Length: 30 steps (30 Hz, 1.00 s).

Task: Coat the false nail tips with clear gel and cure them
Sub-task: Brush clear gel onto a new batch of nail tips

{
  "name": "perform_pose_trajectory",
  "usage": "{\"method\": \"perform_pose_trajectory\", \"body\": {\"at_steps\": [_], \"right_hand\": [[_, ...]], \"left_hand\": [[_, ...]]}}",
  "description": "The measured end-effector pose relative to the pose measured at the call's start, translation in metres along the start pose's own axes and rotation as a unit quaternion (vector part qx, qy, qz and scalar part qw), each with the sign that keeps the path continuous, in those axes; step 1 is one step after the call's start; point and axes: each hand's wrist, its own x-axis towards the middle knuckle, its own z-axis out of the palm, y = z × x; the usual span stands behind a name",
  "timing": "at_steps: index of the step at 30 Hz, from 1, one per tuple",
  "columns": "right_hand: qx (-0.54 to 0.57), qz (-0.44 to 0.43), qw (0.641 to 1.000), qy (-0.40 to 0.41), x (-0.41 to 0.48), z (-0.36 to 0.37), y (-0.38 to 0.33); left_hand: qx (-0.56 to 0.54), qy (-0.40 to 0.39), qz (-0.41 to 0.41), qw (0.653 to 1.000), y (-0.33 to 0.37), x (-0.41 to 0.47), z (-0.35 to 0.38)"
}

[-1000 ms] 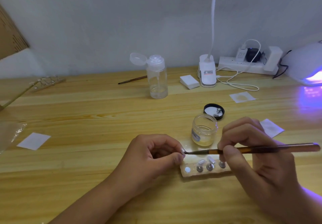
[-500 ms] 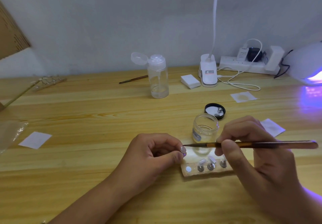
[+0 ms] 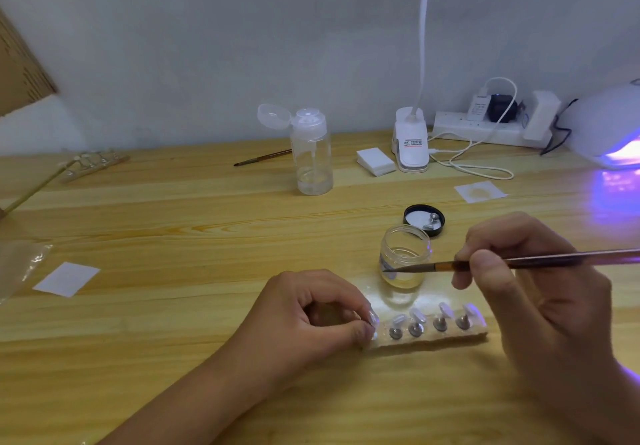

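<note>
A pale holder strip [image 3: 446, 340] lies near the table's front and carries several clear nail tips [image 3: 417, 316] on metal studs. My left hand [image 3: 308, 316] pinches one nail tip [image 3: 373, 320] on its stud at the strip's left end. My right hand [image 3: 533, 282] grips a brown brush [image 3: 512, 262], level, its bristle tip in front of the open glass jar of clear gel [image 3: 405, 254]. The jar stands just behind the strip. At the far right the white curing lamp [image 3: 609, 126] glows violet.
The jar's black lid [image 3: 424, 218] holds spare studs. A clear pump bottle [image 3: 311, 153], a second brush [image 3: 263, 157], white pads [image 3: 375, 161], a clip lamp [image 3: 410, 143] and a power strip [image 3: 485, 126] stand at the back. Another nail strip [image 3: 93, 164] lies far left; paper squares [image 3: 67, 278] lie about.
My left hand has lowered the pinched nail tip down to the strip's left end. My right hand has lifted the brush away from that tip and back toward the jar.
</note>
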Motion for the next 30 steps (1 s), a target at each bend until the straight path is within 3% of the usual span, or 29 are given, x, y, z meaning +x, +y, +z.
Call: {"method": "perform_pose_trajectory", "body": {"at_steps": [8, 13, 22, 30], "right_hand": [[-0.019, 0.01, 1.0, 0.015, 0.002, 0.0, 0.001], [-0.094, 0.034, 0.994, 0.042, 0.015, 0.0, 0.003], [-0.174, 0.071, 0.98, -0.065, 0.022, 0.007, 0.007], [-0.199, 0.092, 0.971, -0.096, 0.02, 0.007, 0.01]], "left_hand": [[0.049, -0.019, -0.005, 0.999, 0.005, -0.001, -0.001], [0.106, -0.005, 0.011, 0.994, 0.005, -0.004, 0.006], [0.127, 0.045, 0.007, 0.991, 0.002, -0.001, 0.022], [0.113, 0.062, 0.018, 0.991, 0.003, 0.002, 0.027]]}}
